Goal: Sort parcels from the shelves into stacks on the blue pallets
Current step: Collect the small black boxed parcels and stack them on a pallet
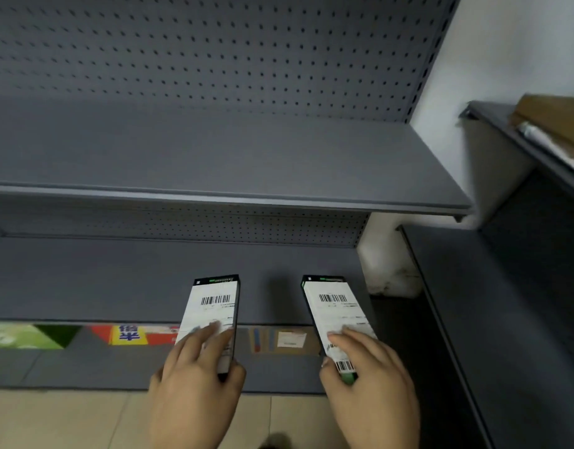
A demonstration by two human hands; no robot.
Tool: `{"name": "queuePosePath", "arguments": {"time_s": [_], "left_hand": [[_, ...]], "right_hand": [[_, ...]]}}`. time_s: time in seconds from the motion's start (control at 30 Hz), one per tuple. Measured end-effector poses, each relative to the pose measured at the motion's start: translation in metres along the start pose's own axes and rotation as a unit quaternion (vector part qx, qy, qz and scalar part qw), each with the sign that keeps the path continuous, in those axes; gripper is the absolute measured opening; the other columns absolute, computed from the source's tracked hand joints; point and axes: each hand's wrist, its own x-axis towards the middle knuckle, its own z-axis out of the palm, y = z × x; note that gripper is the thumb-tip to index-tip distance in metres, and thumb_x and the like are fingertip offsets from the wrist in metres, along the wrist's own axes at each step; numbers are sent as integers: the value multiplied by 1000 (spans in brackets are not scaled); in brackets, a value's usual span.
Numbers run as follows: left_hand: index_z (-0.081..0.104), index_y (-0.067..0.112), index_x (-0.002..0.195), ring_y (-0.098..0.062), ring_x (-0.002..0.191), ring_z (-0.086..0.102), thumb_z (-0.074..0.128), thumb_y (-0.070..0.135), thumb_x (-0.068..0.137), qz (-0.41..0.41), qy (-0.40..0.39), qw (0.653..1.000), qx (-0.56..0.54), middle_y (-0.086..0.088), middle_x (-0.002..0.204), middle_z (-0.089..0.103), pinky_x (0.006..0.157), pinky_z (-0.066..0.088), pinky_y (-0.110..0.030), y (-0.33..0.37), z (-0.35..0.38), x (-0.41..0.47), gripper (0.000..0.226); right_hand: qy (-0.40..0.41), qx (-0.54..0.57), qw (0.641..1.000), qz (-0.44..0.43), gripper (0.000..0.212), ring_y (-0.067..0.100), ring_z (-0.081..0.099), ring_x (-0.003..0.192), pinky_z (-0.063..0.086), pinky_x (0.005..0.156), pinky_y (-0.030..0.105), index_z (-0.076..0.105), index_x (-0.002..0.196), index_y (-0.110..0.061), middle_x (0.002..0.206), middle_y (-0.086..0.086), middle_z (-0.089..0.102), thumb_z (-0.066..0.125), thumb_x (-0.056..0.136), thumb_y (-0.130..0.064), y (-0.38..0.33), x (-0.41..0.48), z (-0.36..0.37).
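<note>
Shelving (214,163) of grey steel fills the wall, its upper boards bare, so picking has dropped to the low tiers. No blue pallet is in view. Two slim dark parcels, labels up for reading, are held out over the lower shelf: left parcel (211,315) clasped in the left hand (195,380), right parcel (335,319) clasped in the right hand (369,380), each grip pinching the near end.
</note>
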Motion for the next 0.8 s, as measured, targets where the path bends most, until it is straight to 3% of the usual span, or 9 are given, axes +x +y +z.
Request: {"name": "queuePosePath", "arguments": {"time_s": [0.17,0.27,0.37,0.47,0.57,0.8], "left_hand": [[71,35,100,-18,107,52,42,48,59,-16,23,999,-18,8,113,66,79,51,-51,-6,-82,-54,51],[71,38,98,-24,100,62,43,51,57,-24,17,1000,-1,10,110,67,75,53,-48,-17,-133,-76,52],[70,43,97,-21,98,62,44,52,55,-36,37,999,11,15,108,67,71,54,-43,-37,-187,-89,50],[70,42,97,-21,99,63,44,51,56,-61,89,994,12,16,108,66,72,55,-45,-69,-238,-96,49],[70,44,98,-22,100,63,44,52,57,-90,129,987,17,17,110,65,73,54,-45,-108,-283,-99,50],[71,44,95,-20,99,63,43,52,57,-135,203,969,41,19,108,65,71,54,-43,-229,-376,-89,48]], "right_hand": [[9,20,998,-55,36,5,50,94,52,78,31,73,85,-37,100,-19,68,49,60,-44,-59,-35,-66],[5,29,996,-87,35,4,48,92,52,76,33,72,83,-38,98,-20,68,48,59,-45,-94,-54,-92],[-7,43,992,-119,34,4,47,89,49,74,24,72,80,-41,95,-21,68,48,57,-46,-133,-69,-107],[-50,42,990,-128,27,3,45,89,48,74,28,71,79,-44,95,-23,68,61,54,-42,-179,-79,-114],[-103,45,986,-126,34,4,46,94,48,81,34,68,84,-50,102,-27,65,78,55,-34,-231,-89,-112],[-198,61,953,-220,33,-4,32,117,30,100,22,53,110,-58,125,-39,42,57,78,-49,-386,-115,-72]]}}
